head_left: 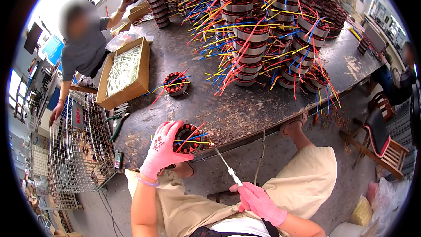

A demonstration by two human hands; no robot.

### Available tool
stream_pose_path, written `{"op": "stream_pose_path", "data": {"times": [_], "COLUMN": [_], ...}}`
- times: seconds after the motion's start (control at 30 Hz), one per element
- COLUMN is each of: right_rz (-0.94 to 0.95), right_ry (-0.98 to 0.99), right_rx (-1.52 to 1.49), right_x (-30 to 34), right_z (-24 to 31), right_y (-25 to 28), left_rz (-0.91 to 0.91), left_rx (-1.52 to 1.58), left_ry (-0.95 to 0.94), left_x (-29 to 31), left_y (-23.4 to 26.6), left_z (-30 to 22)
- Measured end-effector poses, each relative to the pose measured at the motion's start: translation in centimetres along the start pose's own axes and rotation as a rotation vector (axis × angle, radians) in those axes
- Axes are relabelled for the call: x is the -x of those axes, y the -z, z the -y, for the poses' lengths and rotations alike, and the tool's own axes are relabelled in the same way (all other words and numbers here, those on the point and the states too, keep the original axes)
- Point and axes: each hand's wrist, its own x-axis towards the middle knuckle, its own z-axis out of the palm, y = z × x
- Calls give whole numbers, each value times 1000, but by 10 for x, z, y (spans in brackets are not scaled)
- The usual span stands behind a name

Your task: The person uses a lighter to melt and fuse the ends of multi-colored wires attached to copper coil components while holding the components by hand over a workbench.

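Observation:
My left hand [162, 145], in a pink glove, grips a motor stator [187, 139] at the near edge of the table. Its red, blue and yellow lead wires stick out to the right, and a small bright orange glow shows at their ends. Closed in a pink glove too, my right hand [256, 201] holds a slim wand [228, 166] with a white handle and a thin metal rod. The rod's tip reaches up to just beside the glowing wire ends; whether they touch I cannot tell. Another stator [176, 83] with coloured leads lies on the table beyond my left hand.
Tall stacks of wired stators [250, 39] fill the table's far side. A cardboard box [123, 72] of white sleeves stands left, near green-handled pliers [117, 125]. Wire mesh baskets [81, 142] adjoin the table, with a co-worker [83, 39] behind. A wooden chair [377, 142] stands right.

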Motion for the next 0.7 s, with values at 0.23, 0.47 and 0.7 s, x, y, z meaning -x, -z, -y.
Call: {"op": "stream_pose_path", "data": {"times": [0.23,0.47,0.7], "right_rz": [0,-2,-9], "right_ry": [10,4,1], "right_rx": [-20,10,16], "right_x": [0,0,0], "right_z": [-1,1,-1], "right_y": [-1,-1,0], "left_rz": [18,13,15], "left_rx": [10,20,18], "left_ry": [14,3,12], "left_x": [1,1,1], "left_y": [1,0,-1], "left_z": [0,1,2]}}
